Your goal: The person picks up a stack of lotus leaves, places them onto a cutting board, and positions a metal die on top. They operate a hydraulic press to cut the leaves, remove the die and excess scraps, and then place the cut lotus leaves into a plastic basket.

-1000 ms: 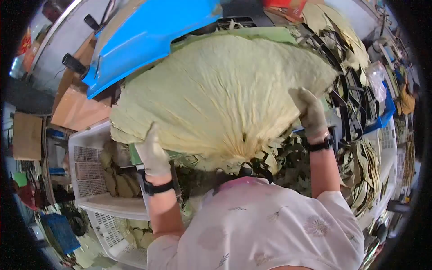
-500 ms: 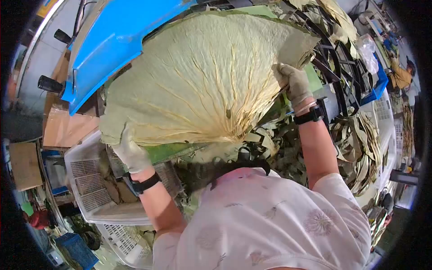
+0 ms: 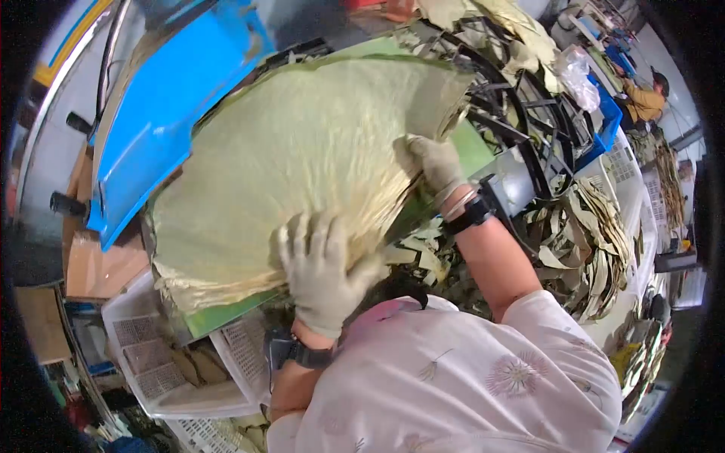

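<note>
Pale-green leaves (image 3: 294,143) lay toward eleven o'clock, left grip (image 3: 317,279) spread flat at their six, right grip (image 3: 436,162) closed on their edge at three; blue panel (image 3: 177,109) crowded ten, black strips (image 3: 498,130) two, white crate (image 3: 140,332) seven.

head cam, fwd/down, close abv l hand (image 3: 318,283) & r hand (image 3: 440,164)

A workshop is showing here — a blue panel (image 3: 151,143) is jutting in at upper left, a crate (image 3: 136,332) is holding brown pieces (image 3: 202,365) at lower left, strips (image 3: 604,234) are lying heaped at right — and another person (image 3: 646,102) is appearing at upper right.
</note>
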Demonstrator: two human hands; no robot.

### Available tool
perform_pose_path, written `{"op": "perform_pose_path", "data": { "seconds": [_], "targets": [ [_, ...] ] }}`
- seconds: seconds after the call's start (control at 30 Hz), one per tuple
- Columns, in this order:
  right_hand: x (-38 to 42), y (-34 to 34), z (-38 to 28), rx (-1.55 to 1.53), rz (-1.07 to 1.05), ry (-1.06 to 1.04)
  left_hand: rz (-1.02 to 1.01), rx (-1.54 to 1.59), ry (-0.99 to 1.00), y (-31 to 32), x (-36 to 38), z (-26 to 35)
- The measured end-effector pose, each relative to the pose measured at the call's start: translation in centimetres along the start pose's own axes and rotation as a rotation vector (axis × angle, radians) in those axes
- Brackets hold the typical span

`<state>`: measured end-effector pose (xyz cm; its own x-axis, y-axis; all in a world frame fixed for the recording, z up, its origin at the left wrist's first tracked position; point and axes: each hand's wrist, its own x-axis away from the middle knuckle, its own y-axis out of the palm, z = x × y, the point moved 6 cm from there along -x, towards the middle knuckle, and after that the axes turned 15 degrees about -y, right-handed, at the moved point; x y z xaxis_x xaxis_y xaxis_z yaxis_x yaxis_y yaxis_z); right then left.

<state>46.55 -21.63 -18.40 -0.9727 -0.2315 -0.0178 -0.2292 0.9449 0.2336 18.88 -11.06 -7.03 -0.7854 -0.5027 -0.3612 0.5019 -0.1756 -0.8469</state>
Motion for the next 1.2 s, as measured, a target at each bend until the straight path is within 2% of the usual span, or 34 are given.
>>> {"op": "perform_pose_path", "data": {
  "seconds": [0.03, 0.07, 0.13, 0.17, 0.2, 0.27, 0.3, 0.37, 0.4, 0.43, 0.47, 0.5, 0.53, 0.57, 0.6, 0.63, 0.67, 0.7, 0.73, 0.77, 0.8, 0.83, 0.87, 0.93, 0.97, 1.0, 1.07, 1.13, 1.17, 1.2],
  "targets": [
    [0.2, 0.4, 0.2, -0.143, -0.058, 0.020, 0.012, 0.007, -0.024, 0.6, 0.0, -0.5],
    [-0.4, -0.2, -0.2, -0.157, -0.047, 0.011, 0.013, 0.000, -0.006, 0.9, 0.1, -0.3],
    [-0.5, 0.0, -1.9, -0.313, -0.060, 0.135, 0.016, 0.006, -0.035, 1.0, 0.1, -0.4],
    [-0.2, -0.1, -2.9, -0.473, 0.108, 0.234, 0.016, 0.001, -0.030, 0.9, 0.1, -0.2],
    [-1.0, -1.7, -2.9, -0.487, 0.117, 0.231, 0.013, -0.007, -0.015, 0.9, 0.2, -0.2],
    [-2.6, -4.4, -3.3, -0.370, -0.183, 0.184, -0.019, -0.028, -0.029, 1.2, 0.1, -0.2],
    [-3.1, -4.5, -4.2, -0.385, -0.119, 0.154, -0.030, -0.032, -0.049, 1.5, -0.4, 0.4],
    [-7.0, -11.5, -4.8, -0.301, 0.067, -0.122, -0.034, -0.036, -0.053, 1.3, -0.3, 0.4],
    [-8.1, -14.2, -7.1, 0.140, 0.080, -0.293, -0.041, -0.039, -0.062, 1.2, -0.2, 0.2],
    [-8.6, -15.3, -9.7, 0.391, 0.104, -0.482, -0.035, -0.042, -0.063, 1.3, -0.1, 0.0],
    [-10.3, -17.3, -10.1, 0.620, 0.096, -0.570, -0.025, -0.052, -0.084, 1.5, -0.2, -0.1],
    [-10.3, -17.2, -12.3, 0.998, 0.088, -0.721, -0.007, -0.026, -0.060, 1.5, -0.2, -0.1],
    [-11.5, -17.4, -12.4, 1.168, 0.066, -0.647, 0.016, -0.008, -0.042, 1.2, 0.0, 0.0],
    [-14.0, -18.9, -10.0, 1.261, -0.024, -0.671, 0.045, -0.038, -0.084, 0.9, 0.0, -0.1],
    [-15.1, -17.9, -9.4, 1.205, -0.208, -0.526, 0.031, -0.022, -0.079, 0.8, -0.3, 0.1],
    [-15.3, -17.3, -8.8, 1.102, -0.265, -0.351, 0.021, -0.005, -0.080, 0.6, -0.6, 0.2],
    [-18.1, -18.7, -5.6, 1.023, -0.310, -0.343, 0.064, -0.034, -0.138, 0.3, -0.6, 0.1],
    [-20.0, -19.1, -3.4, 0.914, -0.317, -0.352, 0.081, 0.009, -0.115, 0.1, -0.7, 0.3],
    [-19.6, -17.7, -4.5, 0.977, -0.338, -0.292, 0.100, 0.054, -0.086, -0.1, -0.8, 0.5],
    [-19.6, -16.8, -5.3, 1.064, -0.340, -0.385, 0.122, 0.053, -0.086, -0.3, -0.8, 0.5],
    [-20.6, -16.9, -4.6, 0.955, -0.342, -0.319, 0.169, 0.036, -0.130, -0.5, -0.4, 0.2],
    [-18.8, -15.2, -6.6, 0.807, -0.314, -0.255, 0.186, 0.066, -0.132, -0.3, -0.1, 0.1],
    [-22.7, -18.0, -3.1, 0.695, -0.360, -0.298, 0.202, 0.098, -0.130, -0.1, 0.3, -0.1],
    [-25.0, -18.6, -3.2, 0.621, -0.416, -0.255, 0.289, 0.102, -0.161, -0.2, 0.8, -0.8],
    [-21.4, -15.7, -7.9, 0.767, -0.654, -0.636, 0.289, 0.138, -0.132, -0.2, 0.9, -0.8],
    [-22.9, -16.4, -8.1, 0.842, -0.434, -0.374, 0.284, 0.174, -0.100, 0.0, 1.1, -0.7],
    [-24.5, -16.9, -9.3, 0.646, -0.456, -0.414, 0.316, 0.161, -0.133, 0.3, 1.7, -0.9],
    [-21.3, -12.9, -13.2, 0.462, -0.591, -0.463, 0.317, 0.139, -0.129, 0.5, 1.6, -1.0],
    [-18.6, -10.1, -15.2, 0.372, -0.533, -0.333, 0.338, 0.143, -0.118, 0.3, 1.8, -1.1],
    [-17.6, -8.2, -16.6, 0.382, -0.548, -0.349, 0.359, 0.152, -0.126, 0.3, 1.9, -1.3]
  ]
}}
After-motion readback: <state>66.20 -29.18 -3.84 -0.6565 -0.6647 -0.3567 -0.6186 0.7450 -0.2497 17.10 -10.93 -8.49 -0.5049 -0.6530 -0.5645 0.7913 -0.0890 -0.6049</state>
